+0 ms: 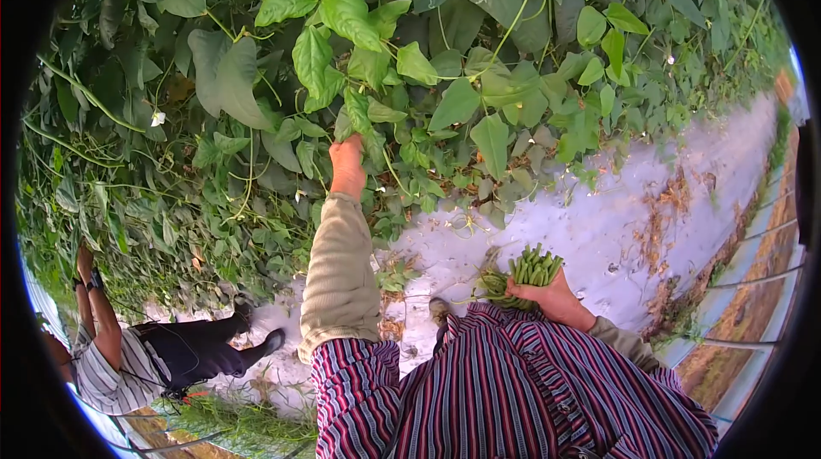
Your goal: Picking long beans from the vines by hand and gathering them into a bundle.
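Note:
Dense climbing bean vines with broad green leaves (349,16) fill the upper half of the head view. My left hand (347,163) reaches up into them; leaves hide its fingers, so what they touch does not show. Low at my right front, my right hand (559,300) grips a bundle of long green beans (537,268), its cut-looking ends pointing up and the rest curling beside my striped shirt. A long thin pod (90,95) hangs among leaves at the upper left, and white flowers (158,118) dot the foliage.
A co-worker in a striped shirt (118,372) stands at the left, hands at the same vines. Pale ground sheeting (616,228) with dry leaf litter (664,215) runs beneath the plants. Curved hoops (737,343) line the right edge; grassy plants (237,420) grow at the lower left.

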`<action>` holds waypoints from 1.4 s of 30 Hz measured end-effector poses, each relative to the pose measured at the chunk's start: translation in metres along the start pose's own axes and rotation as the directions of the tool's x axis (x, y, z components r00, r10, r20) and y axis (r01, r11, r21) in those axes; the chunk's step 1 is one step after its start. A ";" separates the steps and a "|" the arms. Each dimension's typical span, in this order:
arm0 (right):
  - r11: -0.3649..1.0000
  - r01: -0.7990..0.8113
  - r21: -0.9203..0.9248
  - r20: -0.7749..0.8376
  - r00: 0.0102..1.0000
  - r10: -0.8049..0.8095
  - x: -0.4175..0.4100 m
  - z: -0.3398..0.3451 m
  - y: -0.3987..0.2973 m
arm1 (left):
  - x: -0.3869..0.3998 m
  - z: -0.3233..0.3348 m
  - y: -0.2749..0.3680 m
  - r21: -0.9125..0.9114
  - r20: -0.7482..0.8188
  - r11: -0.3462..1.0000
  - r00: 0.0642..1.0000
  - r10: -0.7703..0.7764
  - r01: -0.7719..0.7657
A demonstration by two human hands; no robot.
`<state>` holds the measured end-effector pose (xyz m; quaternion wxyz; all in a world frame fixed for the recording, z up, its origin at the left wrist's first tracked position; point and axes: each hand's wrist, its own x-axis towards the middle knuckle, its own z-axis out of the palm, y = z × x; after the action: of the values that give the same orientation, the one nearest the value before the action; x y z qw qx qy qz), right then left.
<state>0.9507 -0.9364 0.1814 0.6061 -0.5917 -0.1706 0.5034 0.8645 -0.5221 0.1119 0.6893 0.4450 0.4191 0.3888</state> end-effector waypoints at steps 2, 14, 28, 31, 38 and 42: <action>1.000 0.008 0.024 -0.041 0.999 -0.007 0.001 0.002 0.005 | 0.009 0.013 0.013 -0.178 0.098 0.983 0.993 0.069 -0.051; 0.998 0.020 -0.060 0.049 0.999 -0.017 0.012 0.011 0.004 | -0.038 0.006 0.057 -0.083 0.222 0.982 0.957 0.186 -0.172; 0.997 0.052 -0.059 0.075 0.996 -0.048 0.011 0.016 0.011 | -0.050 0.041 0.114 0.124 0.379 0.958 0.905 0.195 -0.259; 0.997 0.057 -0.044 0.060 0.997 -0.055 0.010 0.013 0.013 | -0.042 0.051 0.115 0.155 0.358 0.966 0.923 0.140 -0.207; 0.997 0.055 -0.052 0.021 0.998 -0.054 0.006 0.006 0.010 | -0.034 0.063 0.112 0.296 0.381 0.954 0.922 -0.067 -0.053; 0.998 0.045 -0.054 0.034 0.998 -0.043 0.008 0.001 0.015 | -0.036 0.062 0.099 0.271 0.321 0.960 0.947 -0.026 -0.066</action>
<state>0.9472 -0.9323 0.1656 0.5976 -0.5959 -0.2072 0.4948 0.8930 -0.5431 0.2287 0.6749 0.5990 0.3471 0.2553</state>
